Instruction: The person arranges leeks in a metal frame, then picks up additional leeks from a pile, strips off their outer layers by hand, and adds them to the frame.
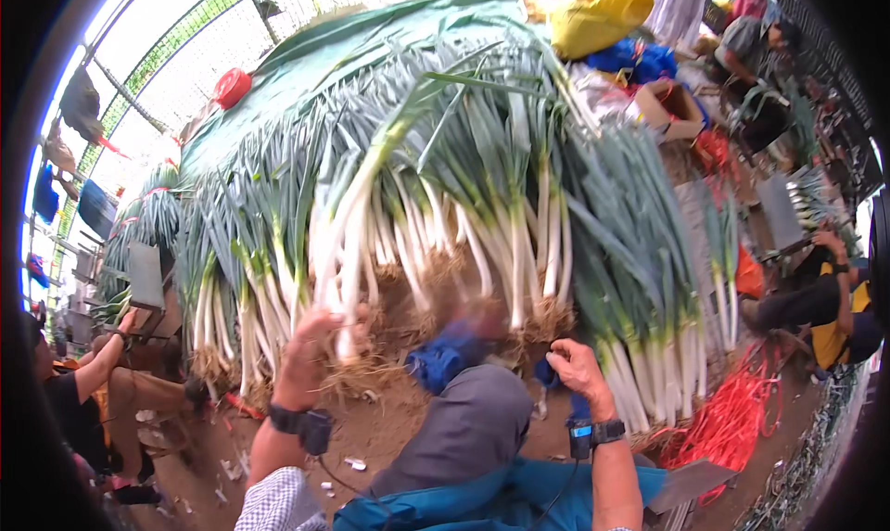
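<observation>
My left hand [306,357] is at the roots end of a thick leek [356,280], its fingers closed around the white stem. That leek lies tilted over the pile, its long green leaves [462,82] reaching up and right. My right hand [580,371] is over the ground beside my knee, fingers curled. No object shows in it, and its fingertips are partly hidden. In front of me lies a wide row of leeks [518,253], white stems and hairy roots towards me. A neater stack of leeks [643,287] lies just beyond my right hand.
Red plastic strapping [730,413] is heaped at right, near a metal plate [695,482]. A green tarp [292,86] runs behind the leeks. People sit at left [104,378] and right [827,308]; another [754,65] bends at the back right. A cardboard box [667,110] stands there.
</observation>
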{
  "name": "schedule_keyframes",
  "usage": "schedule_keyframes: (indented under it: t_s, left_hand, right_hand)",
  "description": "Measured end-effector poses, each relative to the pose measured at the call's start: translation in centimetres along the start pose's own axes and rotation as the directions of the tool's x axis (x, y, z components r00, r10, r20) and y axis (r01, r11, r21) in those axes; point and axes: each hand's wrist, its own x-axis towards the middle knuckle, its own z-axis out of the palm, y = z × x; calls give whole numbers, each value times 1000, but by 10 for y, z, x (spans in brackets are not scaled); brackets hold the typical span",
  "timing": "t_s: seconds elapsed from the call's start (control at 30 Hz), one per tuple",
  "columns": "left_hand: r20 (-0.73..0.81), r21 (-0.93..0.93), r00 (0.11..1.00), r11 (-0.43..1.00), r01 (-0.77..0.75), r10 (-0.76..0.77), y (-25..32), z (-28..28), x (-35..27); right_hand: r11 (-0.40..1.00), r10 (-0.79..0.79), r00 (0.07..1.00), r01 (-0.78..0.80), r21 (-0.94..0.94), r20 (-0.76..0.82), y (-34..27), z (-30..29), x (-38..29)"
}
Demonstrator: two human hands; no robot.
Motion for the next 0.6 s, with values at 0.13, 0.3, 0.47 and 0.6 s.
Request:
schedule_keyframes:
  t_s: [0.13,0.3,0.47,0.6]
  left_hand:
    - [-45,-23,980,980,-197,196,34,-24,-23]
    - [-28,-205,983,961,-186,184,6,-90,43]
    - [-230,-19,939,963,-268,256,-124,-212,124]
    - [-78,-518,988,853,72,-131,-147,-184,122]
  right_hand:
    - [996,86,996,-86,-1,37,-14,-2,-18]
    - [985,126,988,-114,-130,91,-14,2,-45]
    - [985,102,991,-89,-151,81,5,2,-71]
    - [977,175,982,-165,-138,67,26,-11,-87]
